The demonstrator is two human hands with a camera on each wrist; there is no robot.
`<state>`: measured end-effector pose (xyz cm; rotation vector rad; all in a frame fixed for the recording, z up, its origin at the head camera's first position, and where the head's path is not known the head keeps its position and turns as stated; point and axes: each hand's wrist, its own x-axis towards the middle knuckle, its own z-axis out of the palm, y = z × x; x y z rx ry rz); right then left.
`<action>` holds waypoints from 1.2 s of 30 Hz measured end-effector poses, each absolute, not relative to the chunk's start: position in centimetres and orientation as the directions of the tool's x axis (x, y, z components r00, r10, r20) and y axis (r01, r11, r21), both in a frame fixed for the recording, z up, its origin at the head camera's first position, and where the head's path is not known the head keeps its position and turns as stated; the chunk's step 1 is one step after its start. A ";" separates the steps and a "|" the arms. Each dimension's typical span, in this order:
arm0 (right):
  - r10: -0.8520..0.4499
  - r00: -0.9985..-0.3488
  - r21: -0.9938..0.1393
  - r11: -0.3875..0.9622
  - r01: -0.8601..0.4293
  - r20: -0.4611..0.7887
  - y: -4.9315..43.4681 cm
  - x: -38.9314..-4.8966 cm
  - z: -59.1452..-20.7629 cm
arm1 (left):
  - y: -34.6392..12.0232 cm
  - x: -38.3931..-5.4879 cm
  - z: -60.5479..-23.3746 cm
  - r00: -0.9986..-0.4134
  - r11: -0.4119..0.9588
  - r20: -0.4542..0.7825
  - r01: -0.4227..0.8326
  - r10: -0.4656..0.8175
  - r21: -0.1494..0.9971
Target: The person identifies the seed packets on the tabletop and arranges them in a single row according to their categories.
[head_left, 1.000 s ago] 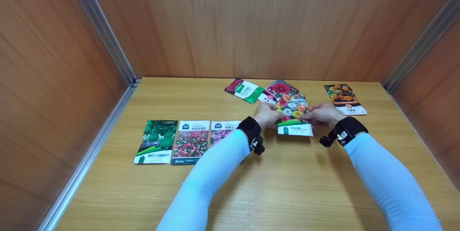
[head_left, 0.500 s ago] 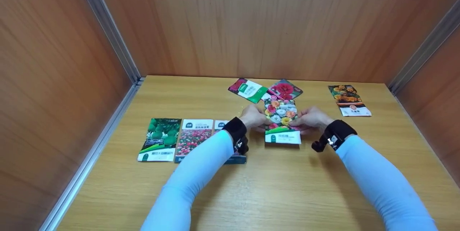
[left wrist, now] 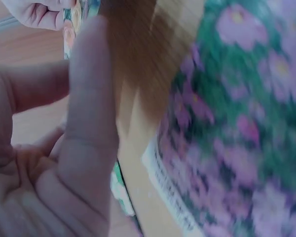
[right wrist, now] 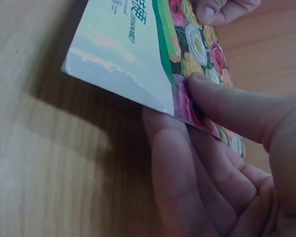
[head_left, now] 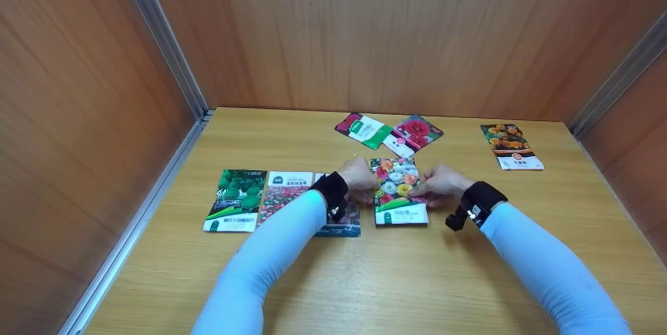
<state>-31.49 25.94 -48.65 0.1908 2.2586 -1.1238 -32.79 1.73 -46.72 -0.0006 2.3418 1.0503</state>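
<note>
Both hands hold a seed packet [head_left: 398, 189] printed with multicoloured flowers above a white strip. My left hand [head_left: 358, 177] pinches its left edge, and my right hand [head_left: 440, 185] pinches the right edge. In the right wrist view, the thumb [right wrist: 232, 106] lies on the packet's printed face and the fingers [right wrist: 175, 168] are beneath it; the near edge is raised off the wood. A pink-flower packet [left wrist: 241, 113] fills the right of the left wrist view, below my left hand [left wrist: 84, 123]. In the head view my left wrist and forearm partly cover it.
Left of the hands, a green-plant packet [head_left: 237, 199] and a pink-and-red-flower packet [head_left: 284, 197] lie in a row on the wooden table [head_left: 396, 277]. Behind are a green-banded packet [head_left: 365, 131], a red-flower packet [head_left: 417, 131] and an orange-flower packet [head_left: 510, 145]. Wooden panels enclose the table.
Both hands have brought the multicoloured-flower packet left and nearer, away from the red-flower packet, toward the row's right end. It now sits lower and closer to the table.
</note>
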 end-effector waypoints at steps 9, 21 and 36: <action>-0.167 -0.779 -0.662 0.648 0.376 -0.605 24.7 -30.7 -49.1 | 1.0 -32.3 -46.4 -0.831 0.803 -0.504 -0.126 0.235 0.583; -0.178 -0.770 -0.610 0.726 0.318 -0.612 23.7 -30.1 -49.3 | 0.7 -31.6 -46.6 -0.817 0.897 -0.479 0.100 0.320 0.430; -0.107 -0.823 -0.513 0.824 0.240 -0.557 22.6 -30.1 -48.9 | 1.1 -31.4 -46.7 -0.817 0.902 -0.512 0.025 0.267 0.431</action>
